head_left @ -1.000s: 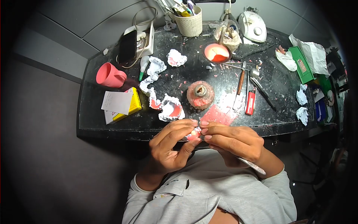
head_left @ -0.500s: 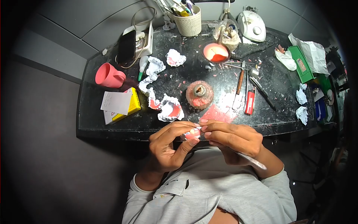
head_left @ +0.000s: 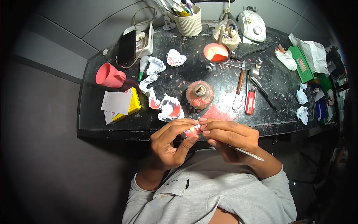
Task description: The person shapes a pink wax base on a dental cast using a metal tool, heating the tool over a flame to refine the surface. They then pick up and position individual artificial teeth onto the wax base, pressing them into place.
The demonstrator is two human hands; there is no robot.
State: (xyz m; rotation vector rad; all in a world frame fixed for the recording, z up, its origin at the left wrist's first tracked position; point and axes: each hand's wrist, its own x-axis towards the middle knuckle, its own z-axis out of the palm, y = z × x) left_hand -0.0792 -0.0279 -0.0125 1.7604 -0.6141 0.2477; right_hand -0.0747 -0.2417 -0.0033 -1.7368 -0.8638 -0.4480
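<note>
Between my hands, just over the table's front edge, is a dental model (head_left: 192, 131) with pink wax and pale teeth. My left hand (head_left: 169, 143) grips it from the left, thumb below and fingers along the top. My right hand (head_left: 235, 138) is closed round a thin metal wax carver (head_left: 246, 152), whose flat end sticks out toward my right wrist. The fingertips of that hand touch the right side of the model, and the carver's other end is hidden by them. Just beyond lies a pink wax sheet (head_left: 217, 114).
A spirit burner (head_left: 200, 95) stands mid-table, with plaster models (head_left: 171, 108) to its left. Right of it lie a brown-handled knife (head_left: 240, 82), a red lighter (head_left: 250, 102) and tweezers (head_left: 263, 93). A pan of red wax (head_left: 215, 52) sits behind; a pink mug (head_left: 110, 75) stands left.
My right hand has shifted slightly up and left, and the carver's free end has risen and turned a little. My left hand keeps its hold on the model, almost still.
</note>
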